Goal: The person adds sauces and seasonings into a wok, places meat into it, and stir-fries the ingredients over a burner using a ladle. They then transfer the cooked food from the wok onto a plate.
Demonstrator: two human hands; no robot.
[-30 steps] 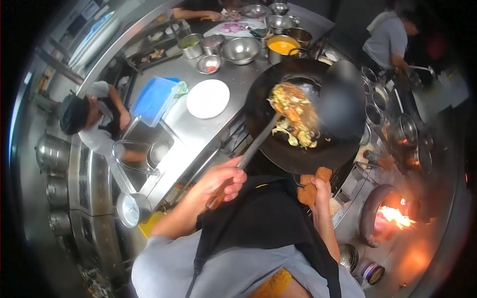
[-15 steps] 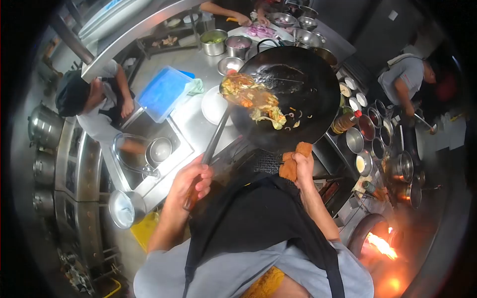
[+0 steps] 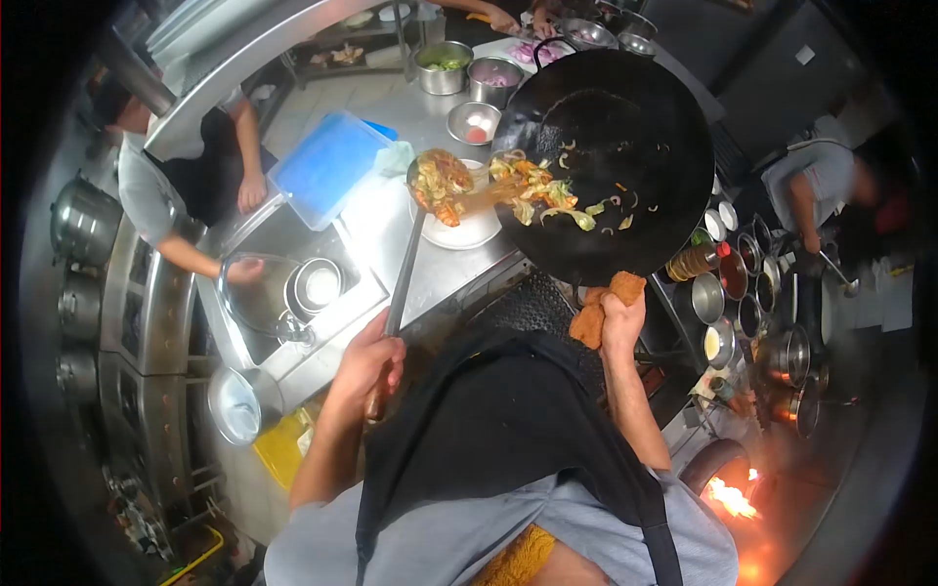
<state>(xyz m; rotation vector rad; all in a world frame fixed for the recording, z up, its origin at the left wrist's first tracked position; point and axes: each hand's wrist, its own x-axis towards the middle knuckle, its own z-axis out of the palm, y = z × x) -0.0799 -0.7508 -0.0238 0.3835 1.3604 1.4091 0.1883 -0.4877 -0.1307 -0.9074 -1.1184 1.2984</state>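
My left hand (image 3: 368, 363) is closed round the wooden end of a long-handled ladle (image 3: 406, 269). The ladle's bowl holds cooked food (image 3: 442, 190) above a white plate (image 3: 474, 232), which it partly hides. My right hand (image 3: 623, 322) grips an orange-brown cloth (image 3: 589, 322) at the near edge of a large black wok (image 3: 625, 117). The wok is tilted, with stir-fried vegetables (image 3: 535, 190) gathered at its left rim and a few scraps on its inner wall. Brown sauce and food stretch between the rim and the ladle.
A steel counter (image 3: 396, 283) carries a blue-lidded container (image 3: 332, 171), steel pots and a small bowl (image 3: 475, 124). A sink (image 3: 259, 303) lies left, with a co-worker's hand over it. Sauce bowls (image 3: 708, 298) line the right. Flames (image 3: 731, 498) burn at lower right.
The ladle has swung left, from the wok's rim to over the plate. The wok and my right hand have shifted slightly right. The left co-worker's hand has moved in the sink area.
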